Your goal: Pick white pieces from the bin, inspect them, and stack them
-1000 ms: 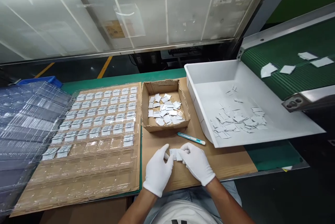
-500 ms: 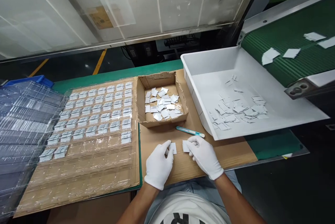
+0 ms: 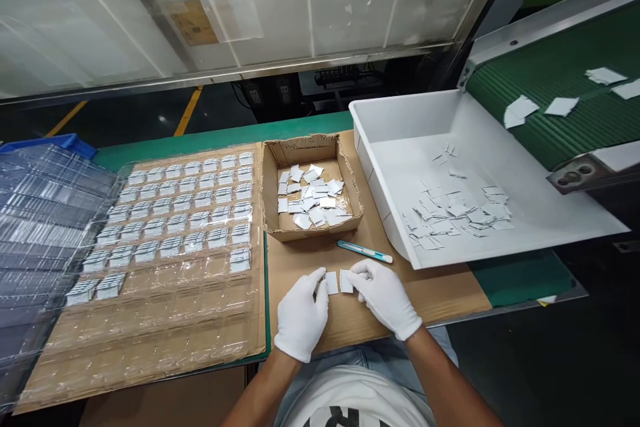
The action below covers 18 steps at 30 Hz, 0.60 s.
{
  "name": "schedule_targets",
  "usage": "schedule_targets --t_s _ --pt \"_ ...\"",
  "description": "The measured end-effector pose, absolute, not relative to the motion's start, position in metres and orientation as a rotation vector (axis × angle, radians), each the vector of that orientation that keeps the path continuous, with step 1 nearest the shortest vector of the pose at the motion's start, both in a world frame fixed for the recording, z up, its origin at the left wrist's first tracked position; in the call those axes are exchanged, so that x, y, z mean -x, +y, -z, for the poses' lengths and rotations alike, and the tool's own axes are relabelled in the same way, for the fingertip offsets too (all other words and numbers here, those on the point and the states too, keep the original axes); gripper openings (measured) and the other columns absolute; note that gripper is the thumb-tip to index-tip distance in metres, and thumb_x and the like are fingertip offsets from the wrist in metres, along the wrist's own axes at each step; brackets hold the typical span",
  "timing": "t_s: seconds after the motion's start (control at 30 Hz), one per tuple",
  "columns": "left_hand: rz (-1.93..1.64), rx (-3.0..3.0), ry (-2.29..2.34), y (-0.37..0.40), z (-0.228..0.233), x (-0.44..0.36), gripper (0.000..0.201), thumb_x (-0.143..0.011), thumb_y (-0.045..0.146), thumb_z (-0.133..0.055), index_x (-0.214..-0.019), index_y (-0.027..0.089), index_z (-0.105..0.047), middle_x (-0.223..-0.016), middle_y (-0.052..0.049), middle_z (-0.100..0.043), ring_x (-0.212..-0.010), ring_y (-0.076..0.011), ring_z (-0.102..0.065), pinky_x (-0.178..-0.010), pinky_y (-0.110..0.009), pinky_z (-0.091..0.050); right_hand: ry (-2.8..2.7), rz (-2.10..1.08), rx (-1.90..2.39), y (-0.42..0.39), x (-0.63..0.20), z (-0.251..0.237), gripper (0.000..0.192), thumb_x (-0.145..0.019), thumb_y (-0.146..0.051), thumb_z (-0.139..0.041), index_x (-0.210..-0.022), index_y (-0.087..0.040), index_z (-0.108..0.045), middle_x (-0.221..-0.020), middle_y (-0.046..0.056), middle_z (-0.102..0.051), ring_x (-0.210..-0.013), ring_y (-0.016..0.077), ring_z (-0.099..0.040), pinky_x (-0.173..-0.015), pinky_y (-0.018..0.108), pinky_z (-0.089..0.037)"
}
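One white piece (image 3: pixel 332 283) sits in the nearly closed thumb-and-finger pinch of the left hand (image 3: pixel 301 315), on the near side of the cardboard box (image 3: pixel 285 235); the right hand (image 3: pixel 384 298), similarly closed, pinches another white piece (image 3: pixel 345 282) just beside it. A teal cutter (image 3: pixel 365 252) lies nearer than the box. Left of the box, a clear tray (image 3: pixel 200 294) holds white stacks (image 3: pixel 148 250); right of it, a white bin (image 3: pixel 545 214) holds loose pieces (image 3: pixel 455 210). Farther right of the box is a green conveyor (image 3: pixel 543 140).

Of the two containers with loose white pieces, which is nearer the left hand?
The brown cardboard box, just beyond the left hand. The other, the larger white tray, sits to the box's right, farther from that hand.
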<state>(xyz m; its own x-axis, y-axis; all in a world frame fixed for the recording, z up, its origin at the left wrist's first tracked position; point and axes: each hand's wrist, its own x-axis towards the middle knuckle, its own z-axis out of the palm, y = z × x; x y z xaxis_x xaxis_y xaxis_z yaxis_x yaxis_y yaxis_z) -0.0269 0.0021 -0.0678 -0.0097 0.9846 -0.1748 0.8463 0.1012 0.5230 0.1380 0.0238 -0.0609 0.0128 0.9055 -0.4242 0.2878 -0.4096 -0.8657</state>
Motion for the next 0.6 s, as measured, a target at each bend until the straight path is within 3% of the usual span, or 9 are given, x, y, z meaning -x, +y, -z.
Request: schedule_targets --t_s 0.17,0.6 --pt "-0.374 -1.776 1.897 0.0022 0.0685 0.0275 0.033 -0.092 0.02 -0.047 -0.119 0.019 -0.067 -0.119 -0.009 -0.072 -0.108 -0.0247 -0.068 -0.09 -0.034 -0.053 -1.254 -1.434 1.724 0.0267 -0.1347 0.062 0.01 -0.078 -0.025 -0.059 -0.071 -0.019 -0.061 -0.055 -0.004 -0.06 -0.046 0.0111 -0.054 -0.051 0.023 -0.042" --pt "-0.412 -1.82 1.936 0.0029 0.0721 0.0285 0.031 -0.091 0.018 -0.05 -0.115 0.021 -0.07 -0.115 -0.007 -0.074 -0.105 -0.0225 -0.07 -0.088 -0.032 -0.056 -1.027 -1.557 1.742 0.0336 -0.1306 0.0601 0.008 -0.078 -0.024 -0.056 -0.071 -0.02 -0.055 -0.048 -0.008 -0.052 -0.039 0.0086 -0.049 -0.034 0.016 -0.036"
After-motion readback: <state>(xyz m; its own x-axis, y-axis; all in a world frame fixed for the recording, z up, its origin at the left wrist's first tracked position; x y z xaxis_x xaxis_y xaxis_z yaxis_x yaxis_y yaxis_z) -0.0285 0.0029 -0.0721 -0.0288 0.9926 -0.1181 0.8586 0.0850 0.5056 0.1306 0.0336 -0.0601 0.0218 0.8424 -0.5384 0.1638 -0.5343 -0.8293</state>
